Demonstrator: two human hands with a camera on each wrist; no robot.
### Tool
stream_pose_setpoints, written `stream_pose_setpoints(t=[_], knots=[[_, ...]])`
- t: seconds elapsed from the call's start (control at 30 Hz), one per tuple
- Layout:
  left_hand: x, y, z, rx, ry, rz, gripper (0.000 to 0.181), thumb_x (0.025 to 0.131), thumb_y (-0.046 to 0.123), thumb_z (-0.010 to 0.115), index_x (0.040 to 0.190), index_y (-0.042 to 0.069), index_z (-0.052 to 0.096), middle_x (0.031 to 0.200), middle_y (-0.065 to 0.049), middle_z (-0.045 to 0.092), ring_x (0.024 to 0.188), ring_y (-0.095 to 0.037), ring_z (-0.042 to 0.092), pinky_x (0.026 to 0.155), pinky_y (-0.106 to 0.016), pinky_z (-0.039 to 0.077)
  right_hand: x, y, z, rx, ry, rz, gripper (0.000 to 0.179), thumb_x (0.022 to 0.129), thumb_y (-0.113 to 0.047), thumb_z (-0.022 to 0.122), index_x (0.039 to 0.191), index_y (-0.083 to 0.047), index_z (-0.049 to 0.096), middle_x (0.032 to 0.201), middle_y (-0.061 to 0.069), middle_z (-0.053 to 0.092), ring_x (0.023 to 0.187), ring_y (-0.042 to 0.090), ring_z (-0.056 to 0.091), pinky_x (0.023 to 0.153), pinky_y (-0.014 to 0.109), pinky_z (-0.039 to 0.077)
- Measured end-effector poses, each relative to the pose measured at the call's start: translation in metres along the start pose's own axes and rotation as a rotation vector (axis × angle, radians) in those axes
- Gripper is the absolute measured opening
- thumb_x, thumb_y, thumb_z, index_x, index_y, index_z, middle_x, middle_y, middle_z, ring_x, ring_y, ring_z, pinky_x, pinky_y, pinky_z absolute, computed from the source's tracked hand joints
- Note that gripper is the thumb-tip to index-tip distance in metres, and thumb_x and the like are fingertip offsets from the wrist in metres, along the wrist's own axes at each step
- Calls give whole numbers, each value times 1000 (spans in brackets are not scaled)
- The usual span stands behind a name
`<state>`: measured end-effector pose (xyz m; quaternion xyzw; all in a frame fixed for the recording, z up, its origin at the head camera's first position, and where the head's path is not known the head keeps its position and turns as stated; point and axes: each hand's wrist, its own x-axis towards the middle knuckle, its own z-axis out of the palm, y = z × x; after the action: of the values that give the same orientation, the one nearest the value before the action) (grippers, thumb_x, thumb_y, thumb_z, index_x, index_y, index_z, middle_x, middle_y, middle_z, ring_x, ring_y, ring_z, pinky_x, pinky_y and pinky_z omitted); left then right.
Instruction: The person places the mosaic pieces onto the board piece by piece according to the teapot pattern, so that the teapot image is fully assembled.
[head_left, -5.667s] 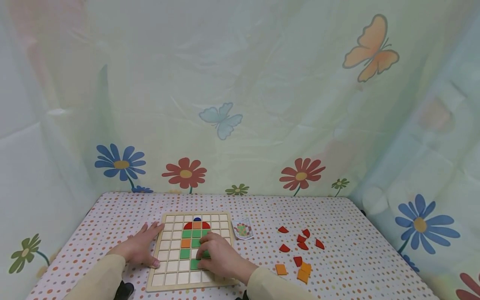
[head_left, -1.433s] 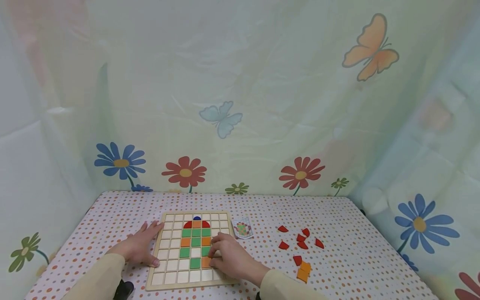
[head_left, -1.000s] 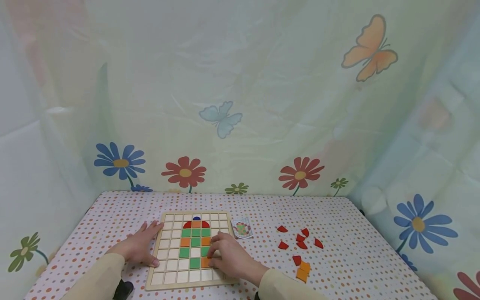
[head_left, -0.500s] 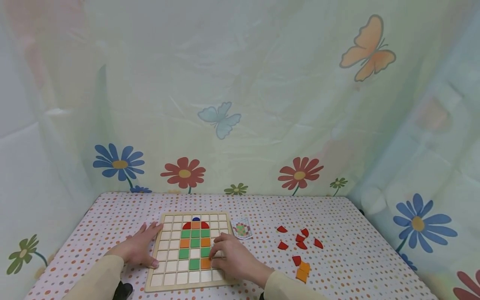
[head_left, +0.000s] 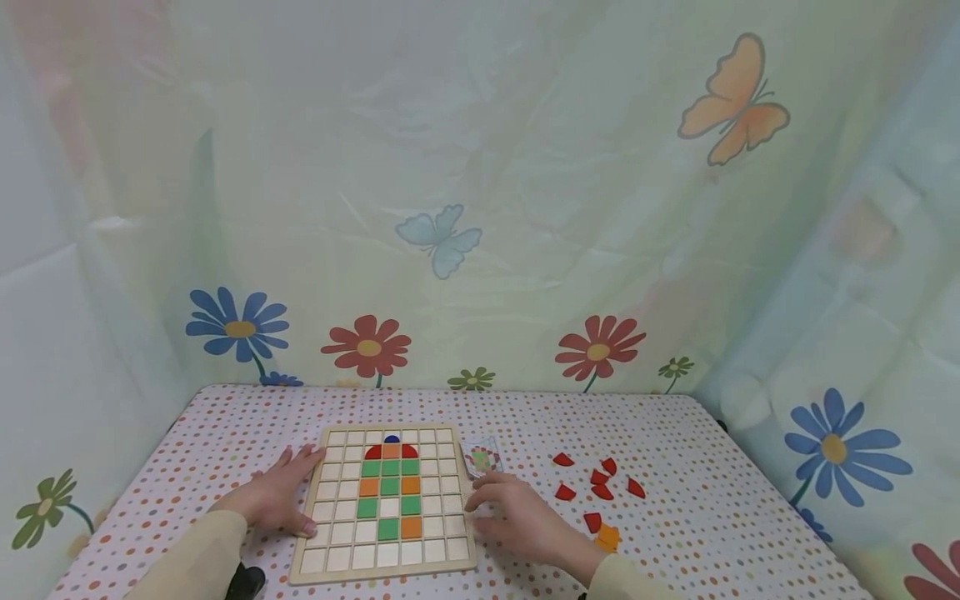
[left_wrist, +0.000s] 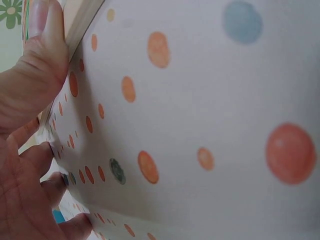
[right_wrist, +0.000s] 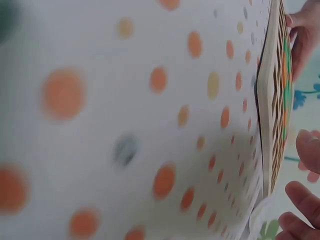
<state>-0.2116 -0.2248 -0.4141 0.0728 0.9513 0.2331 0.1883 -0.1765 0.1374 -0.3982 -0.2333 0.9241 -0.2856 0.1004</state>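
A wooden grid board (head_left: 364, 557) lies on the table at left of centre. Flat pieces sit in its cells: green squares (head_left: 390, 486), orange squares (head_left: 411, 527), red quarter circles (head_left: 373, 452) and a blue piece (head_left: 392, 438) at the top. My left hand (head_left: 273, 493) rests at the board's left side with fingers spread; in the left wrist view its thumb (left_wrist: 42, 65) lies against the board's edge. My right hand (head_left: 525, 521) is just past the board's right edge, over the table, fingers loosely bent and holding nothing. Its fingertips overlap the bottom of a small picture card (head_left: 482, 456).
Several loose red quarter circles (head_left: 602, 492) are scattered on the dotted tablecloth (head_left: 675, 517) to the right. Orange squares (head_left: 609, 537) lie in front of them, partly covered by my right forearm. A printed curtain (head_left: 480, 167) stands behind the table and along both sides.
My right hand, earlier over the board's lower right cells, has withdrawn to the right of it. Two more orange squares sit in the board's right side; one loose orange square has gone. Left hand unmoved.
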Motion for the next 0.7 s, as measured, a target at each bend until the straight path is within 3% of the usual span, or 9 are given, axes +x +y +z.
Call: stream_pose_setpoints(t=[0.23, 0.37, 0.5, 0.6, 0.7], knots=[[2, -2, 0, -7, -2, 7, 111, 69, 27, 93, 157, 0, 32, 165, -34, 17, 151, -59, 6, 113, -83, 15, -32, 34, -24, 30, 90, 67, 14, 92, -10, 75, 105, -17, 75, 135, 16, 64, 136, 47, 51, 106, 68, 45], [1, -1, -1, 3, -2, 8, 110, 70, 26, 92, 157, -1, 31, 165, -34, 17, 151, -59, 6, 113, -82, 16, -52, 55, -38, 15, 150, 132, 15, 90, -10, 77, 103, -18, 75, 132, 13, 66, 129, 43, 58, 98, 58, 54], [4, -3, 0, 7, -12, -8, 112, 70, 27, 93, 158, 0, 30, 166, -32, 16, 152, -58, 5, 114, -82, 15, -66, 71, -47, -2, 202, 247, 18, 87, -10, 79, 101, -20, 76, 129, 9, 67, 125, 37, 61, 96, 53, 57], [5, -5, 0, 7, -19, -16, 113, 70, 29, 93, 159, 1, 29, 166, -31, 15, 153, -57, 4, 113, -83, 13, -74, 80, -51, -27, 235, 351, 20, 86, -8, 80, 100, -21, 76, 128, 7, 68, 124, 35, 61, 100, 57, 55], [5, -4, 1, 14, -12, -6, 112, 69, 28, 93, 158, 0, 30, 165, -34, 17, 151, -59, 6, 112, -84, 14, -81, 90, -54, -62, 239, 404, 18, 85, -11, 82, 100, -19, 76, 126, 7, 69, 121, 35, 63, 99, 58, 54]])
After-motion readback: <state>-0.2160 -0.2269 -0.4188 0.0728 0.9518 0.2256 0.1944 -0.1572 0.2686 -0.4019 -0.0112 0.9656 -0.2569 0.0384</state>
